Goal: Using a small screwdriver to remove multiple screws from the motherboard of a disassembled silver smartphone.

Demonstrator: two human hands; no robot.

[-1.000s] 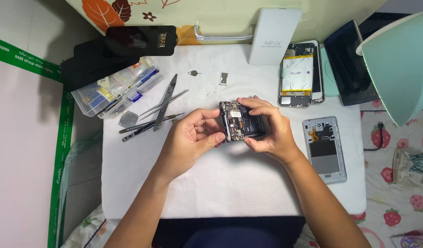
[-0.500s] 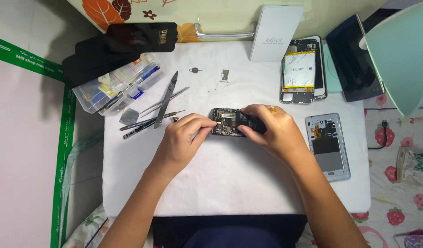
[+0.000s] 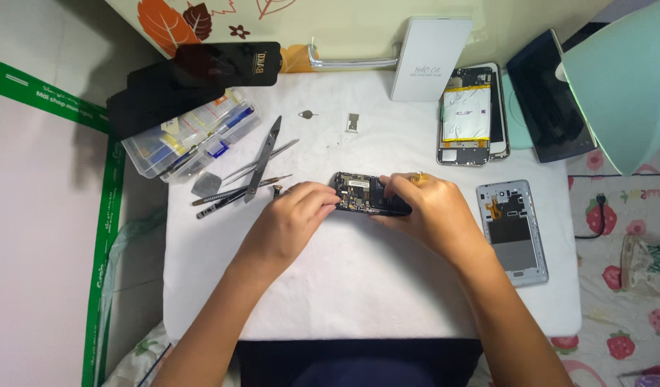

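carefully, we pinch the opened phone [image 3: 369, 194] between our left hand [image 3: 294, 218] and right hand [image 3: 423, 215], near the bench [image 3: 344, 287] middle. we judge a slipped fingertip could scrape its bared board, or nudge the tweezers [image 3: 254, 172] off leftward.

Both hands, left hand [image 3: 290, 215] and right hand [image 3: 426, 215], grip opened phone [image 3: 365, 195] over white mat [image 3: 358, 287]; tweezers [image 3: 262, 161] nearby.

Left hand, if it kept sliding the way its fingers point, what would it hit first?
The left hand points right, its fingertips already on the opened phone. Beyond that lies the right hand, which grips the phone's other end.
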